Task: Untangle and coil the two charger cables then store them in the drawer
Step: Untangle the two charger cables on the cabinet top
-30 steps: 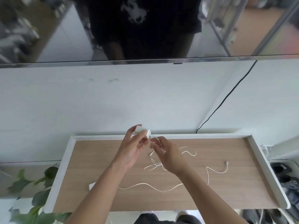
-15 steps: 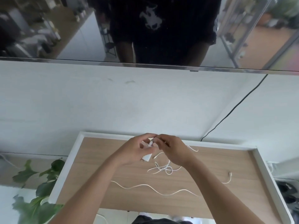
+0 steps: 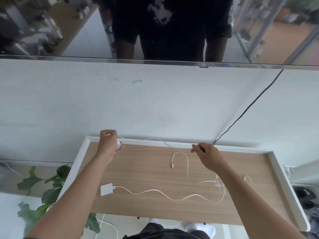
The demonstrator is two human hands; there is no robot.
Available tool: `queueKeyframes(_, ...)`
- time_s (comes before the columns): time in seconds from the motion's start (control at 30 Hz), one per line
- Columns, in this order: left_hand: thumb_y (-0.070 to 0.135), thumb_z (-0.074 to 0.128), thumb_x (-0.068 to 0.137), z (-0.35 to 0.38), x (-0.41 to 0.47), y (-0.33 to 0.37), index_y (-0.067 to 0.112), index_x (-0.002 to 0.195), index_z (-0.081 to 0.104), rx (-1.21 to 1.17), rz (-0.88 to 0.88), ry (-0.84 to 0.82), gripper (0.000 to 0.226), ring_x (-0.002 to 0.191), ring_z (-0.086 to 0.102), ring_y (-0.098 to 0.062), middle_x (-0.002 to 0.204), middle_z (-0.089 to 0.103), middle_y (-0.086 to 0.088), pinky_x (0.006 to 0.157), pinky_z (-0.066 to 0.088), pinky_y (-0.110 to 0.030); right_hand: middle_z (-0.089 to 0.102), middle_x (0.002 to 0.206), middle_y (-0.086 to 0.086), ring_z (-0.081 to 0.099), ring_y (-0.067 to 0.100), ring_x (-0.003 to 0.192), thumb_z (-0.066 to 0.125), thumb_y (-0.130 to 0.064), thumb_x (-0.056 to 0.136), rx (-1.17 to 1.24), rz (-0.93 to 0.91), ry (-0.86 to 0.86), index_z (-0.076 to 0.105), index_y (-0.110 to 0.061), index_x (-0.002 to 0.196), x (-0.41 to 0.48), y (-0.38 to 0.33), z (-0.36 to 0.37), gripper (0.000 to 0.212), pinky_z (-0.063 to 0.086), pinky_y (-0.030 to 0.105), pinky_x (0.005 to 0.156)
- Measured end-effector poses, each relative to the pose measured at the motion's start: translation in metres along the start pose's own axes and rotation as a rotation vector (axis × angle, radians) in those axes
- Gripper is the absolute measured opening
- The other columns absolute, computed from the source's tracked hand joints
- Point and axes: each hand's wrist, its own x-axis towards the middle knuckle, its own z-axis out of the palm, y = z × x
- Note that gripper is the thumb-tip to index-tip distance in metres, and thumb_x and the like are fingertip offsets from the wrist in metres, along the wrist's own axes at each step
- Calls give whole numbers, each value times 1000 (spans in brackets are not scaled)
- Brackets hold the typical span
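- Table (image 3: 146,171): light wood-grain top, matt; raised rim in smooth white finish.
- Charger cables (image 3: 155,192): thin, smooth white sheath with slight sheen.
- Charger plug (image 3: 106,189): smooth white plastic.
- Wall (image 3: 138,104): matt white.
- Screen (image 3: 69,26): glossy, reflective, metallic lower trim.

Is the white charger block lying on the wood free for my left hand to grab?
Probably not yet: the left hand already grips another charger block. Nothing covers the lying block.
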Motion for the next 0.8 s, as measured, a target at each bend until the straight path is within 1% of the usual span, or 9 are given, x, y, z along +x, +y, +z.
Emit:
queueKeyframes(0.07, 16, 58, 107, 10, -1, -9, 25, 122, 52, 128, -55, -107, 19, 87, 59, -26, 115, 52, -7, 73, 61, -42, 55, 55, -12, 50, 10, 56, 57, -37, 111, 29, -2, -9, 80, -28, 92, -1, -9, 7, 31, 39, 27, 57)
queueKeyframes(0.13, 19, 67, 107, 17, -1, -26, 27, 132, 47, 278, -95, -219, 33, 95, 59, -26, 116, 50, -5, 69, 63, -41, 57, 60, -12, 51, 3, 56, 57, -33, 110, 48, -13, -56, 79, -27, 98, -2, -19, 16, 25, 38, 24, 58)
queueKeyframes(0.27, 18, 75, 101, 18, 18, -77, 17, 130, 40, 640, -16, -286, 45, 68, 63, -25, 107, 56, -6, 59, 55, -33, 66, 62, -15, 60, -5, 56, 56, -30, 109, 31, -55, -154, 79, -26, 104, -8, -33, 37, 24, 38, 16, 57)
queueKeyframes(0.33, 16, 79, 95, 10, 29, -102, 13, 119, 43, 779, 18, -269, 44, 60, 62, -24, 103, 62, -13, 53, 50, -28, 74, 74, -13, 68, 5, 67, 57, -28, 109, 49, -89, -180, 80, -26, 104, -10, -33, 50, 24, 41, 13, 59)
queueKeyframes(0.4, 19, 89, 85, -2, 42, -125, 7, 122, 51, 874, 2, -259, 55, 76, 72, -29, 115, 68, -17, 59, 53, -31, 77, 92, -3, 71, 13, 78, 58, -31, 109, 50, -113, -199, 79, -31, 105, -11, -28, 64, 21, 45, 22, 68)
queueKeyframes(0.47, 24, 96, 79, -13, 52, -146, 3, 134, 58, 982, -12, -246, 71, 106, 73, -35, 128, 68, -15, 74, 53, -34, 73, 92, -3, 65, 0, 74, 58, -34, 110, 46, -102, -215, 78, -34, 108, -15, -25, 75, 20, 44, 24, 70)
queueKeyframes(0.57, 24, 97, 79, -22, 61, -170, 5, 128, 66, 1035, -3, -251, 61, 110, 70, -35, 126, 69, -14, 80, 52, -34, 64, 74, -10, 57, 1, 58, 59, -34, 111, 63, -43, -226, 76, -30, 105, -20, -23, 87, 19, 42, 25, 62)
queueKeyframes(0.7, 16, 83, 92, -34, 82, -188, 13, 134, 67, 1048, 43, -162, 45, 115, 69, -36, 127, 71, -12, 87, 52, -35, 67, 81, -12, 59, 5, 74, 56, -38, 109, 31, 37, -230, 71, -25, 103, -19, -21, 97, 20, 42, 26, 67)
queueKeyframes(0.8, 12, 71, 98, -47, 102, -188, 12, 127, 67, 1077, 86, -122, 29, 114, 71, -39, 122, 73, -12, 91, 57, -41, 64, 77, -12, 55, 8, 67, 50, -31, 111, 42, 43, -249, 73, -30, 102, -15, -22, 100, 24, 44, 30, 66)
